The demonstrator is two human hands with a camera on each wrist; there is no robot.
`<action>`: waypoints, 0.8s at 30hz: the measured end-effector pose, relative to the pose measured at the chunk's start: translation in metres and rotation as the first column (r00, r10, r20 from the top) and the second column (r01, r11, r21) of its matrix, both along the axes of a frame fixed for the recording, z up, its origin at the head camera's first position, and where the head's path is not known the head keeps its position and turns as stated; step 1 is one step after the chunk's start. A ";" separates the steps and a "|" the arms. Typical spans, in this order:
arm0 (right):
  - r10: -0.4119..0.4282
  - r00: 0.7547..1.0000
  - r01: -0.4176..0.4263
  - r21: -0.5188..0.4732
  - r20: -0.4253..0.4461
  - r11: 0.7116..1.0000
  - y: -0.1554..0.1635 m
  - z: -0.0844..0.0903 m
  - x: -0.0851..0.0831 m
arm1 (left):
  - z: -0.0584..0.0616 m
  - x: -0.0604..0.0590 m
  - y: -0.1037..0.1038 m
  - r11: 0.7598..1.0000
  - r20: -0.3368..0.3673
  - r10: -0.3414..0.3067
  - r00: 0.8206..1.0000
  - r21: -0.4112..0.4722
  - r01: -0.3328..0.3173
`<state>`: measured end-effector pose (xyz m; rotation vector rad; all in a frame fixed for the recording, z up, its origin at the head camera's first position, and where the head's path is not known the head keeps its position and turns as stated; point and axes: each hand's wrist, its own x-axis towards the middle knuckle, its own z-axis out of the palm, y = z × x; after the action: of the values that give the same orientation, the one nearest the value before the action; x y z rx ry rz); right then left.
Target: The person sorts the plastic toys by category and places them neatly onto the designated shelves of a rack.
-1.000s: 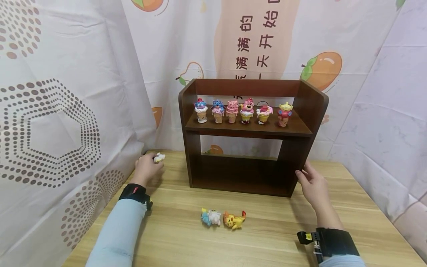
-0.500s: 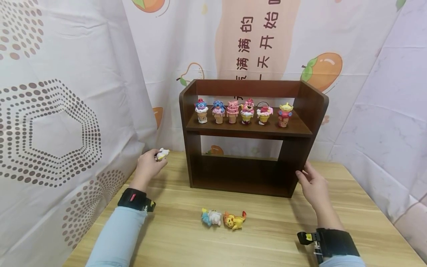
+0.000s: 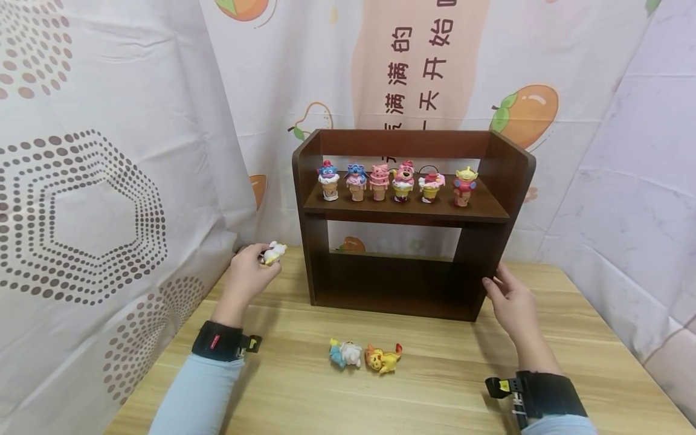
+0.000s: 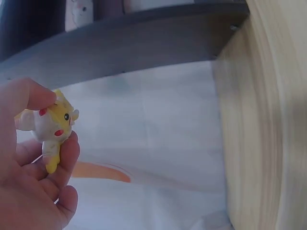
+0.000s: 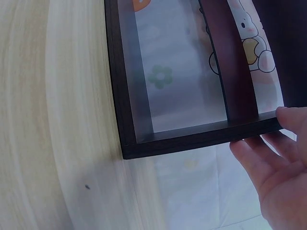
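Note:
Between thumb and fingers, my left hand (image 3: 251, 272) pinches a small white and yellow figurine (image 4: 53, 120) with red cheeks, held above the table left of the shelf. My right hand (image 3: 513, 302) grips the right side panel of the dark brown two-tier shelf (image 3: 402, 216), thumb on the front edge and fingers round the outer face. Two figurines lie on the table in front of the shelf: a blue and white one (image 3: 345, 354) and an orange and yellow one (image 3: 383, 359).
Several ice-cream-cone figurines stand in a row on the upper tier, among them a blue one (image 3: 328, 181) at the left end and a red one with a yellow top (image 3: 464, 187) at the right. A printed curtain (image 3: 261, 72) hangs behind the wooden table (image 3: 293, 386).
My left hand has moved slightly right and up with the white and yellow figurine, nearer the shelf. The right hand stays on the side panel.

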<state>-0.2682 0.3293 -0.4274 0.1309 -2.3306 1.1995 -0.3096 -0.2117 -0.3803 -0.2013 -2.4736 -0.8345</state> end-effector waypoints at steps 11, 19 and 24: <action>-0.006 1.000 0.006 0.016 -0.007 1.000 0.000 0.000 -0.002 | 0.005 0.022 0.012 0.995 -0.054 -0.097 0.994 0.031 0.099; 0.000 1.000 0.000 0.005 0.002 1.000 0.000 0.000 -0.001 | 0.009 0.033 0.018 0.983 -0.120 -0.183 0.976 0.000 0.185; -0.009 1.000 0.009 0.009 0.014 1.000 0.000 0.001 -0.001 | 0.013 0.040 0.026 0.974 -0.164 -0.229 0.960 -0.034 0.226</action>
<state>-0.2689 0.3291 -0.4261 0.1149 -2.3459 1.1897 -0.2693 -0.1861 -0.3672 -0.5478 -2.3277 -0.8546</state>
